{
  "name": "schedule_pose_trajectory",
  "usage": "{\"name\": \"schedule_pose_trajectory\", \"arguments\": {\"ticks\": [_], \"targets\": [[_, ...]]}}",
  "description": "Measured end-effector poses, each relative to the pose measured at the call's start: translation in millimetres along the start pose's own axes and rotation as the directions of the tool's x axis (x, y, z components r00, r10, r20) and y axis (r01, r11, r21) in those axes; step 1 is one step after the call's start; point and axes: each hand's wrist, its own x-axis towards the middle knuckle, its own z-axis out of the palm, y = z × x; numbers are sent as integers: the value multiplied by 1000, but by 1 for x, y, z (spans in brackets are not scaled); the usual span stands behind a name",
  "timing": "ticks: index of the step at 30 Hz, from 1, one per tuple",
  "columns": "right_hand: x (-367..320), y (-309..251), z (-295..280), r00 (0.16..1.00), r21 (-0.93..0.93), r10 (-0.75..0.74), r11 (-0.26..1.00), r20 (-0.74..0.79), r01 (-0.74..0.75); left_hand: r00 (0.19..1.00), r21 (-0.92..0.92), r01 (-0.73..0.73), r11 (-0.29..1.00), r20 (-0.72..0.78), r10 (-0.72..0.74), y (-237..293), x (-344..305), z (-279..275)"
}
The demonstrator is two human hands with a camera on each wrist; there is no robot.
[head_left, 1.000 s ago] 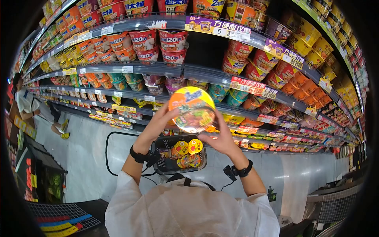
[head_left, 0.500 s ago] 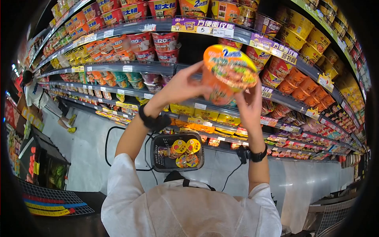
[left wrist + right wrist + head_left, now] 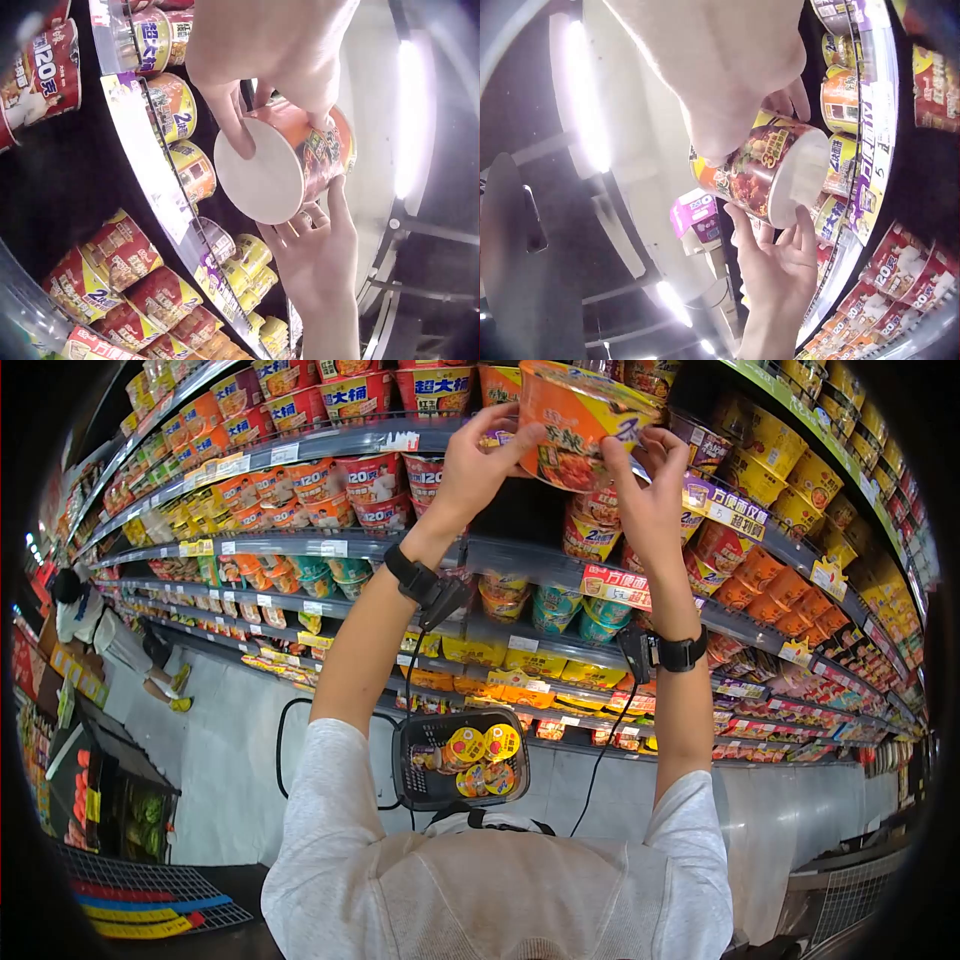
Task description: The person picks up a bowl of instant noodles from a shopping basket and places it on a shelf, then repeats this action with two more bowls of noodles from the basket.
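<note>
Both hands hold up an orange instant noodle cup [image 3: 575, 435] before the upper shelves, tilted with its printed side toward the head camera. My left hand [image 3: 482, 468] grips it from the left. On the other side, my right hand [image 3: 650, 485] has its thumb against the cup wall and its fingers curled behind. In the left wrist view the white base of the noodle cup [image 3: 259, 176] shows between the two hands. The right wrist view shows the printed wall of the noodle cup [image 3: 754, 169], with the left hand [image 3: 780, 274] supporting it near the base.
Curved shelves carry rows of noodle cups, among them red cups [image 3: 362, 485] and yellow cups [image 3: 770, 465]. A dark shelf gap [image 3: 500, 520] lies under the held cup. Below stands a black basket [image 3: 412, 790] with several cups inside. Another person [image 3: 95, 615] is at the far left.
The noodle cup has moved up from chest height, first rightward, to the upper shelf, and its lid has turned away from the head camera. Both arms have stretched forward with it.
</note>
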Motion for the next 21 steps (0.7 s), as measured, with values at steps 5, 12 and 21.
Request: {"name": "schedule_pose_trajectory", "arguments": {"ticks": [5, 12, 21], "targets": [[10, -2, 20, 986, -100, -136, 984, 96, 145, 972, -74, -44, 996, -235, 25, -18, 20, -12], [14, 17, 41, 977, -177, -199, 962, 72, 208, 963, -310, -138, 941, -266, 54, -51, 16, -5], [49, 45, 38, 951, -151, -309, 941, -16, 303, 964, -341, -267, 902, -84, 253, -63, 43, 10]]}}
